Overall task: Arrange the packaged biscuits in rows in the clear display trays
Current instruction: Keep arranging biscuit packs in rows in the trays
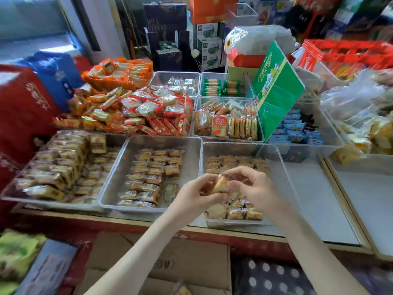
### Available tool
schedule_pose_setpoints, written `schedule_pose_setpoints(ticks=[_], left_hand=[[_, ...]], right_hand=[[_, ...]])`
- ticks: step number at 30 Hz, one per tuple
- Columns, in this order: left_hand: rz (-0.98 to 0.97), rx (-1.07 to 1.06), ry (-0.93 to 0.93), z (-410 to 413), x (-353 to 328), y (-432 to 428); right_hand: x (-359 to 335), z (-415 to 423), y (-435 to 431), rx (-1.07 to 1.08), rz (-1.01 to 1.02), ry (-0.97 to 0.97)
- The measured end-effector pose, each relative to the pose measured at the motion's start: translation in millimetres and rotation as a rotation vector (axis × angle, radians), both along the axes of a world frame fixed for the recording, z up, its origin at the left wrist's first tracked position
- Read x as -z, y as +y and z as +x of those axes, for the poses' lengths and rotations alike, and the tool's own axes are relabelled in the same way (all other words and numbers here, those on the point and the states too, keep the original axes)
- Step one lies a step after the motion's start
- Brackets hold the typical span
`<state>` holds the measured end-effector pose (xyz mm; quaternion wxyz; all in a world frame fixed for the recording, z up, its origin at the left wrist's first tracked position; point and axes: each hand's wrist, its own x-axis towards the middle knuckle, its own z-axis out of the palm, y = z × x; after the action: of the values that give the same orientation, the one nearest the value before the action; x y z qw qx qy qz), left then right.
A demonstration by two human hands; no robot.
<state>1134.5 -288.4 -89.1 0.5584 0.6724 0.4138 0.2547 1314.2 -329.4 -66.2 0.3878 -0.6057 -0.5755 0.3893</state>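
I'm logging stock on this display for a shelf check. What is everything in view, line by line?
front clear trays: three, transparent, along the counter's near edge, each partly filled with yellow-brown packets
biscuit packet: one, yellow-brown, held above the right front tray
red-wrapped packets: a heap, red and white, behind the left and middle front trays
orange packets: a heap, orange, rear left
green packets: several, green, in a rear tray
blue packets: many, blue, in the tray right of the flap
carton flap: one, green, raised, right of centre
crate: one, red, rear right
cardboard box: one, brown, below the counter
left hand: pinches the biscuit packet
right hand: pinches the same packet
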Motion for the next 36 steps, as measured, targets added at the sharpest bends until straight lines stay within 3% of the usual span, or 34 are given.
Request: schedule_pose_setpoints(ticks=[3,6,10,16,19,23,26,33,36], left_hand=[[-0.104,-0.090,-0.163,-32,-22,-8],[-0.239,-0.297,-0.325,-62,-30,-16],[-0.304,-0.369,-0.489,-100,-30,-31],[-0.320,-0.401,-0.716,-148,-32,-41],[-0.157,-0.459,-0.537,-165,-32,-44],[0.272,-0.551,-0.025,-180,-32,-43],[0.366,-0.555,0.043,-185,-33,-43],[0.327,-0.477,0.073,-182,-39,-39],[0.330,-0.417,0.086,-172,-44,-50]], right_hand=[[-10,-34,-15,0.118,-0.061,0.417],[-14,-74,-23,0.285,-0.075,0.669],[-20,-126,-28,0.482,-0.019,0.806],[-27,-176,-36,0.478,0.021,0.859],[-27,-190,-39,0.497,0.031,0.821],[-23,-202,-39,0.571,0.057,0.676],[-23,-206,-39,0.607,0.043,0.642],[-26,-216,-43,0.668,0.096,0.662],[-26,-222,-48,0.724,0.173,0.511]])
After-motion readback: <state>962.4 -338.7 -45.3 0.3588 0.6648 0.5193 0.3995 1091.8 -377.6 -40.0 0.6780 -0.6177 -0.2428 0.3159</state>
